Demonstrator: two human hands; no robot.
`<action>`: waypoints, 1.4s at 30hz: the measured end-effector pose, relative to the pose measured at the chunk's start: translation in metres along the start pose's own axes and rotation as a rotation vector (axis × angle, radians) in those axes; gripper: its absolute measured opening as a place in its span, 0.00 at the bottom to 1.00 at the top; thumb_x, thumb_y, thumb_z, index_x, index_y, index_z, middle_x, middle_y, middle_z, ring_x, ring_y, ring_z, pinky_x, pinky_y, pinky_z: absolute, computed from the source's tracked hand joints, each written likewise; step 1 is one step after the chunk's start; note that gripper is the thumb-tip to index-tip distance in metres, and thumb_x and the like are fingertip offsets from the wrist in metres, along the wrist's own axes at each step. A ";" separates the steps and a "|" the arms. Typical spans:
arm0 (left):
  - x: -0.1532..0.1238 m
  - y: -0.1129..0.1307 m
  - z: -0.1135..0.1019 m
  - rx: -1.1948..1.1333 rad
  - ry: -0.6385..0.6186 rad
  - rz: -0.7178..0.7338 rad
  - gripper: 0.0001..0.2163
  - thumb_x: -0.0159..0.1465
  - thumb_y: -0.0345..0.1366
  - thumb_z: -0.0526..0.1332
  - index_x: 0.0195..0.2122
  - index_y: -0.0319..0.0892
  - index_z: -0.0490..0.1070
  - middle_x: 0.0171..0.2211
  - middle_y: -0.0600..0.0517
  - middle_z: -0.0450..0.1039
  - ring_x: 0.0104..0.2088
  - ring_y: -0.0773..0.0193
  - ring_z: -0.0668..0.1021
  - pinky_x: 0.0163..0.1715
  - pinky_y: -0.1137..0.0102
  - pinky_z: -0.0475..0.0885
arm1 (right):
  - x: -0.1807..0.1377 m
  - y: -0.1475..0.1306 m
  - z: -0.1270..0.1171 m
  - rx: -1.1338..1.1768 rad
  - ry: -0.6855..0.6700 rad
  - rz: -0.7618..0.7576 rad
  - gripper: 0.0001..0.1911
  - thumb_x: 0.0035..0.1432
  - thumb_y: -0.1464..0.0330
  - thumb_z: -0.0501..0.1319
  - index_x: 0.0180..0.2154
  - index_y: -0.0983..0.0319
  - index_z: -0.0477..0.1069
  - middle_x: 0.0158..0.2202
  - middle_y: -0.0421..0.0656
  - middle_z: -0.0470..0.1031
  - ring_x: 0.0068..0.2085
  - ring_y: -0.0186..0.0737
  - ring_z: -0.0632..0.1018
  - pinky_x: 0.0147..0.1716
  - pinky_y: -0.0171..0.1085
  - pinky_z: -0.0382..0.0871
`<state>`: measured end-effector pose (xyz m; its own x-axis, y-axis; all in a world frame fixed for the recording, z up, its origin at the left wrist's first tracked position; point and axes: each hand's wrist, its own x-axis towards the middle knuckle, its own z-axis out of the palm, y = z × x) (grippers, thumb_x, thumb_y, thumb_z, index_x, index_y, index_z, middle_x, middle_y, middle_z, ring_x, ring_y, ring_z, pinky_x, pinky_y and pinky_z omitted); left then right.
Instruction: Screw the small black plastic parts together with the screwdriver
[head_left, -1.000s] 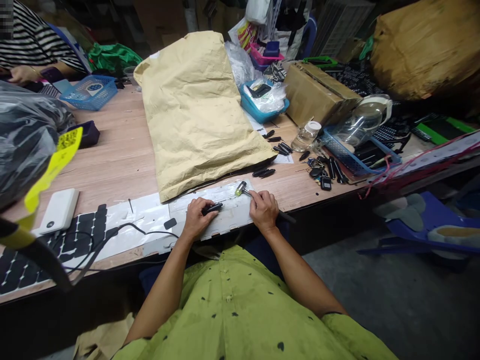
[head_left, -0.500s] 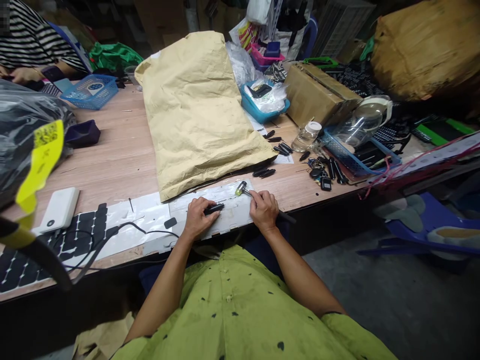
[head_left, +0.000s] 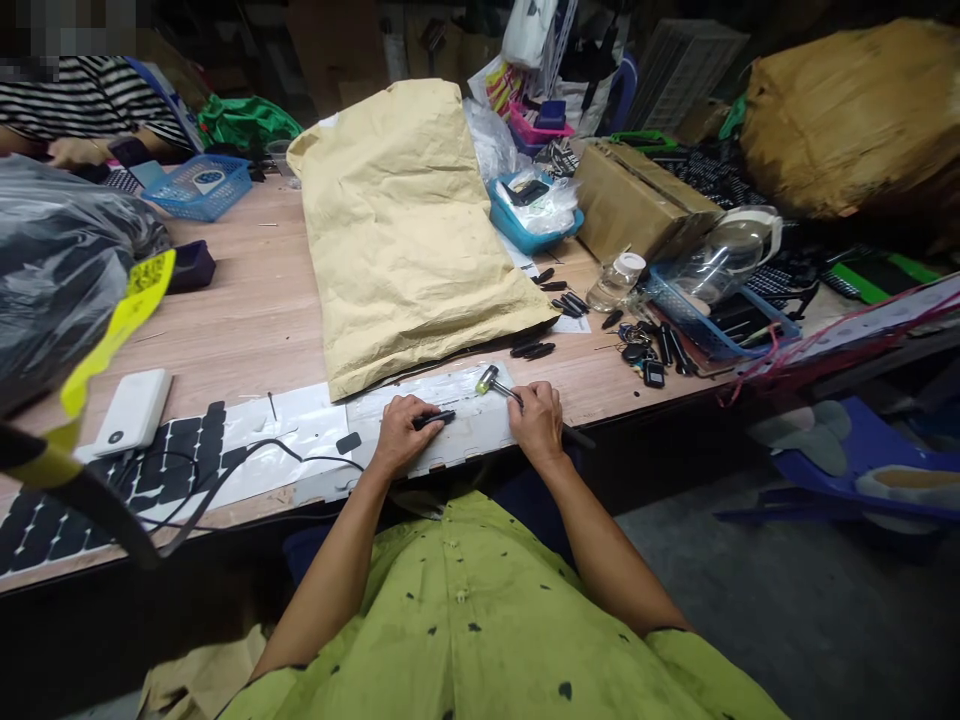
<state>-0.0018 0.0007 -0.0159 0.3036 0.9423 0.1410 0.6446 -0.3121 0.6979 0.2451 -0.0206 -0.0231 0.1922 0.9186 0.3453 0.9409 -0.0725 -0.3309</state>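
Note:
My left hand (head_left: 405, 432) is closed on a small black oblong piece (head_left: 441, 417), holding it down on the white board (head_left: 457, 440) at the table's front edge. My right hand (head_left: 538, 420) grips a small hammer (head_left: 487, 380) by its handle. Its head, with a yellowish face, rests on or just over the board, up and to the right of the black piece. The dark end of the handle sticks out past my right hand over the table edge. Beyond the board lie several similar black pieces (head_left: 534, 350).
A large padded paper bag (head_left: 412, 240) lies behind the board. On the left are a white power bank (head_left: 133, 410), cables and dark panel cells (head_left: 180, 455). To the right stand a glass jar (head_left: 616, 285) and a blue basket (head_left: 690, 320). A person in a striped top (head_left: 90, 105) sits far left.
The view has shifted slightly, so everything sits a little further right. Both hands keep their hold on the black piece and the hammer, with hardly any movement.

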 end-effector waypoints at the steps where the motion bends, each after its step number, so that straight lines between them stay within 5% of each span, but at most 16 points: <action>1: 0.000 0.001 0.000 0.000 -0.003 -0.003 0.07 0.60 0.40 0.66 0.38 0.48 0.80 0.36 0.50 0.79 0.41 0.54 0.74 0.45 0.58 0.68 | 0.000 -0.001 -0.003 -0.005 -0.022 0.006 0.09 0.61 0.70 0.58 0.39 0.60 0.77 0.41 0.50 0.72 0.42 0.47 0.70 0.39 0.41 0.62; 9: 0.001 0.006 0.005 0.021 -0.022 -0.032 0.05 0.58 0.38 0.68 0.36 0.49 0.80 0.36 0.52 0.79 0.41 0.54 0.73 0.46 0.58 0.68 | -0.028 -0.017 -0.031 0.021 -0.124 -0.083 0.09 0.64 0.69 0.56 0.44 0.60 0.72 0.33 0.45 0.79 0.34 0.43 0.78 0.34 0.36 0.66; 15: 0.000 0.007 0.005 0.041 -0.015 -0.018 0.06 0.60 0.38 0.67 0.38 0.49 0.80 0.36 0.52 0.79 0.40 0.55 0.73 0.46 0.58 0.67 | -0.042 -0.031 -0.033 0.284 -0.139 -0.262 0.19 0.67 0.69 0.54 0.56 0.57 0.72 0.48 0.44 0.82 0.45 0.40 0.82 0.42 0.34 0.75; 20: 0.001 0.005 0.007 0.051 -0.014 -0.010 0.06 0.59 0.38 0.67 0.38 0.50 0.81 0.36 0.51 0.79 0.40 0.55 0.72 0.47 0.58 0.67 | -0.049 -0.034 -0.029 0.328 -0.109 -0.300 0.22 0.68 0.70 0.53 0.60 0.56 0.71 0.49 0.45 0.82 0.46 0.40 0.83 0.46 0.35 0.77; 42: 0.002 0.008 0.008 0.046 -0.019 -0.013 0.06 0.57 0.34 0.68 0.35 0.50 0.81 0.33 0.52 0.79 0.39 0.56 0.73 0.45 0.58 0.67 | -0.055 -0.046 -0.020 0.347 -0.168 -0.314 0.21 0.65 0.71 0.55 0.56 0.54 0.75 0.47 0.43 0.83 0.44 0.39 0.83 0.43 0.33 0.77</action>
<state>0.0093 -0.0004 -0.0153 0.3079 0.9441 0.1179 0.6800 -0.3051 0.6667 0.1967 -0.0754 -0.0093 -0.1595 0.9273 0.3386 0.7921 0.3249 -0.5167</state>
